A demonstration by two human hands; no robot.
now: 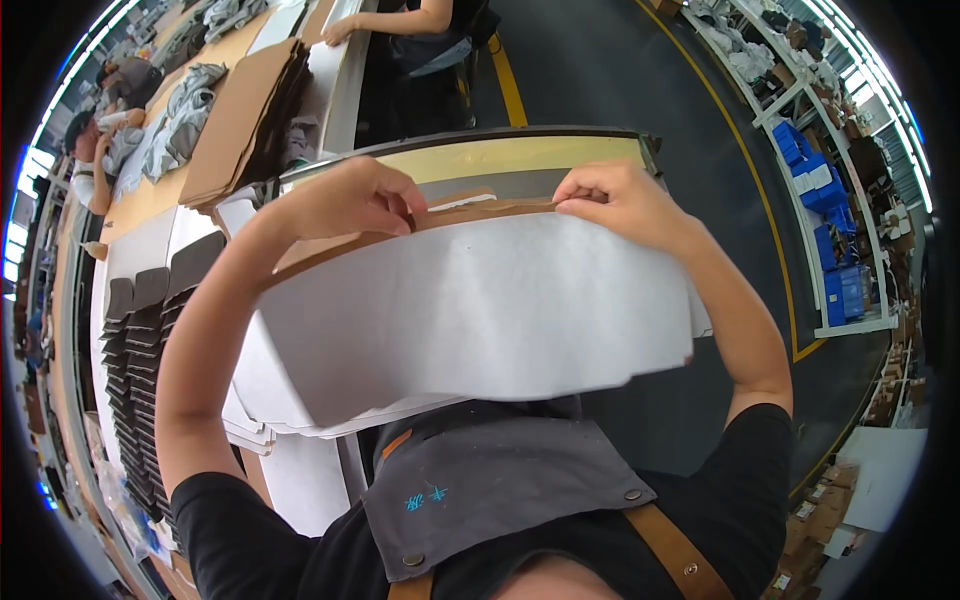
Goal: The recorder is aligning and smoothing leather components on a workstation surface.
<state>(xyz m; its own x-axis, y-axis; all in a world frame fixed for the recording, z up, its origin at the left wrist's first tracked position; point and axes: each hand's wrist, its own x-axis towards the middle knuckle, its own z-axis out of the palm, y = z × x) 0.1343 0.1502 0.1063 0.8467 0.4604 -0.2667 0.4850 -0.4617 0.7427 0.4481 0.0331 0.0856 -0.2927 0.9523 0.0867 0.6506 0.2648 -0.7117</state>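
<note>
A large sheet with a white face (480,315) and a brown upper edge hangs between my hands, close in front of my apron. My left hand (364,202) pinches its upper edge left of the middle. Farther right, my right hand (615,199) grips the same edge between thumb and fingers. Behind the sheet lies a surface with a pale yellow strip (525,154) along its far side. More white sheets (251,412) show beneath the held one at the lower left. The sheet hides whatever lies directly under it.
Overlapping stacks of dark grey pieces (142,337) stand at the left, with a pile of brown sheets (236,120) beyond. A person's arm (405,21) reaches onto the far table. Another person (94,157) sits at far left. White shelving with blue bins (821,184) stands right.
</note>
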